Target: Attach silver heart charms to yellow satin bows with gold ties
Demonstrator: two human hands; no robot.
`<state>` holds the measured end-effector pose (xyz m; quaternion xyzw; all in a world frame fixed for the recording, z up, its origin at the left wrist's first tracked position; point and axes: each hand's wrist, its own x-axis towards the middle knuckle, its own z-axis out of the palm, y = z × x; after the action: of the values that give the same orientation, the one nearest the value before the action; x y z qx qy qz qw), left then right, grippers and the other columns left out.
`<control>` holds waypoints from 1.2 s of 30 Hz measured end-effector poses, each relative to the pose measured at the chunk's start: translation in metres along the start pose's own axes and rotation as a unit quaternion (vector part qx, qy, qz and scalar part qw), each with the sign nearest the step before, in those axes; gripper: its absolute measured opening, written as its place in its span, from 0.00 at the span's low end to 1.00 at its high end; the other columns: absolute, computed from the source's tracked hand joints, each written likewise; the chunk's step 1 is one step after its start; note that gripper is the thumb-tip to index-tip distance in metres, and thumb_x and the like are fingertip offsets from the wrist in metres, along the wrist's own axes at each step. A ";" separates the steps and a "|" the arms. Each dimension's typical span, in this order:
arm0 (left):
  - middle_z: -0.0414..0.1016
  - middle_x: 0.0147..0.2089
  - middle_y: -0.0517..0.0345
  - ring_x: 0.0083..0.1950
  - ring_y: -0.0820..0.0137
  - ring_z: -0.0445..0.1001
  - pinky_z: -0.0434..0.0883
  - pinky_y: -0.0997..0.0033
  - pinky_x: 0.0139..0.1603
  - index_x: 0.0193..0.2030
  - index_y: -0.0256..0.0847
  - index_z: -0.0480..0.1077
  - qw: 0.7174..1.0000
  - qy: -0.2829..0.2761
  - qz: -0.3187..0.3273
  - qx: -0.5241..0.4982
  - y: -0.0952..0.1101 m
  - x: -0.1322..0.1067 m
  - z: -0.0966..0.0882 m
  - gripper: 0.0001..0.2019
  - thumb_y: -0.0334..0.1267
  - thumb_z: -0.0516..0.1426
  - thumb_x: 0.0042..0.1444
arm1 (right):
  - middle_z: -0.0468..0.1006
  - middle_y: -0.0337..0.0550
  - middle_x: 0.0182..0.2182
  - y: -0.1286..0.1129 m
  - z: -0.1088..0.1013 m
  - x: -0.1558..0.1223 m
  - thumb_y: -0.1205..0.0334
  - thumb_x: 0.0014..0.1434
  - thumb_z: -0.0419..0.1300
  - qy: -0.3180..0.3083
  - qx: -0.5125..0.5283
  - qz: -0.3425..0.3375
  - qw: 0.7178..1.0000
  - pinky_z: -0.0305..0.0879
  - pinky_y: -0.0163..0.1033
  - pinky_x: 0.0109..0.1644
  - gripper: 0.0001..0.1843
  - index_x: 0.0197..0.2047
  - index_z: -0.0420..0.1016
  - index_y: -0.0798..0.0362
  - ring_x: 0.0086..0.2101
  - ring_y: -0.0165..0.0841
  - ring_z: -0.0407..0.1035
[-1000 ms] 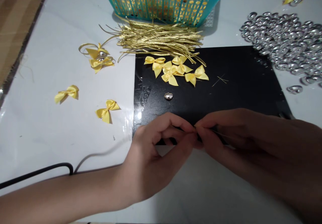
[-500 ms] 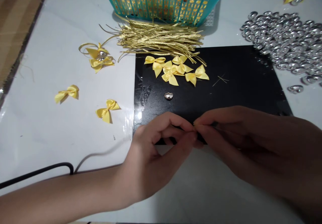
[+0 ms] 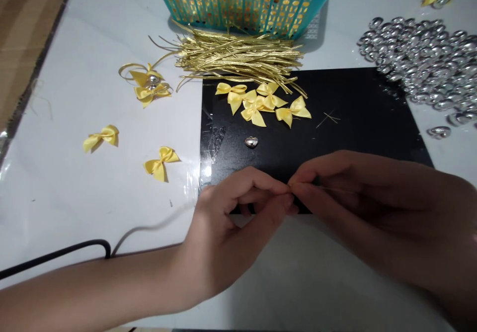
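Over the near edge of the black board (image 3: pixel 365 108), my two hands meet fingertip to fingertip. A thin gold cord (image 3: pixel 337 190) runs back from the pinched thumb and index finger of my right hand (image 3: pixel 376 212). My left hand (image 3: pixel 234 222) pinches at the same spot, on what looks like the cord's end, mostly hidden by the fingers. Just beyond them a silver heart charm (image 3: pixel 251 142) lies on the board. Several yellow ribbon bows (image 3: pixel 254 110) are grouped behind it.
A pile of gold cords (image 3: pixel 238 56) lies before a teal basket (image 3: pixel 242 9) of yellow bows. Silver heart charms (image 3: pixel 428 63) are heaped at right. Loose bows (image 3: pixel 161 163) and bows with cord and charm (image 3: pixel 151 86) lie left. A black cable (image 3: pixel 55 257) runs beside my left forearm.
My right hand has shifted and turned slightly, and more of the gold cord shows behind its fingertips. The left hand keeps its pinch. The whole view has slid slightly.
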<state>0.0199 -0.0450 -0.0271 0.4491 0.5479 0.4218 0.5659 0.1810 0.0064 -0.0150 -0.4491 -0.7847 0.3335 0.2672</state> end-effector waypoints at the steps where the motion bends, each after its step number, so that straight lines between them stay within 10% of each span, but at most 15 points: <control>1: 0.75 0.25 0.63 0.26 0.77 0.71 0.65 0.81 0.23 0.34 0.42 0.70 1.000 0.004 0.003 0.008 0.000 0.000 0.000 0.03 0.31 0.57 0.57 | 0.67 0.31 0.14 -0.001 0.000 0.000 0.63 0.56 0.60 -0.001 0.002 0.007 1.000 0.54 0.31 0.17 0.04 0.30 0.73 0.46 0.13 0.24 0.57; 24: 0.79 0.30 0.60 0.29 0.72 0.75 0.72 0.73 0.32 0.34 0.47 0.76 0.959 0.059 0.179 0.212 0.012 0.007 -0.009 0.08 0.29 0.58 0.56 | 0.71 0.32 0.17 0.000 0.001 -0.001 0.63 0.56 0.59 -0.023 0.054 0.031 0.998 0.56 0.33 0.18 0.03 0.30 0.73 0.47 0.15 0.26 0.61; 36: 0.81 0.35 0.61 0.30 0.75 0.77 0.75 0.77 0.32 0.36 0.42 0.74 0.839 0.005 0.367 0.402 0.015 0.014 -0.025 0.07 0.25 0.58 0.57 | 0.58 0.29 0.15 0.008 -0.002 0.000 0.67 0.60 0.57 -0.062 0.074 -0.024 0.995 0.51 0.29 0.17 0.04 0.34 0.69 0.49 0.16 0.23 0.50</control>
<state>-0.0047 -0.0266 -0.0159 0.8033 0.4671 0.3437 0.1361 0.1864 0.0096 -0.0199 -0.3875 -0.7837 0.4111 0.2582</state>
